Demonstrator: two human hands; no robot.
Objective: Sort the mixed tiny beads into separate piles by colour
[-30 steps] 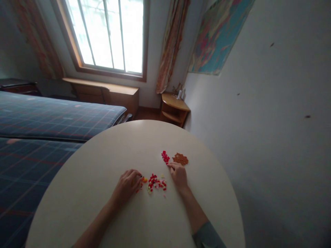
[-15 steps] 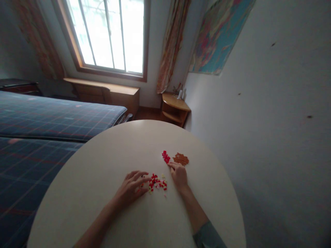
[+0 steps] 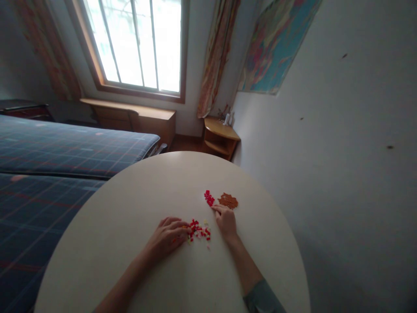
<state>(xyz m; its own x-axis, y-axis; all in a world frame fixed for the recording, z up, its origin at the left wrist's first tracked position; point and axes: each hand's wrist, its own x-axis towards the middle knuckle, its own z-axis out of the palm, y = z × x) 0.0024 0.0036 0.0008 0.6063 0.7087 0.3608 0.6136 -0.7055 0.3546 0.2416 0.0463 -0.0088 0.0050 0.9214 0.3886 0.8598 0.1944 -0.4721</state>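
Observation:
A mixed pile of small red, pink and pale yellow pieces (image 3: 197,230), too small to name, lies on the round white table (image 3: 130,208). My left hand (image 3: 171,234) rests at the pile's left side, palm down. Its fingers are outstretched, lightly bent over some pieces and hiding them. Farther away, my right hand (image 3: 225,221) has its fingers drawn in, with the index fingertip at the near end of a small group of red pieces (image 3: 209,198). Whether it pinches a piece is hidden. Just beyond that hand is a flat heap of brown pieces (image 3: 228,200).
A bed with a blue plaid mattress (image 3: 78,148) stands left of the table. At the back are a wooden desk (image 3: 156,114) under the window and a corner shelf (image 3: 221,129) with small items. A white wall (image 3: 342,182) rises on the right.
My left hand has lowered and its fingers have come closer together over the pile's left edge, covering pieces that showed between them. My right hand has barely moved.

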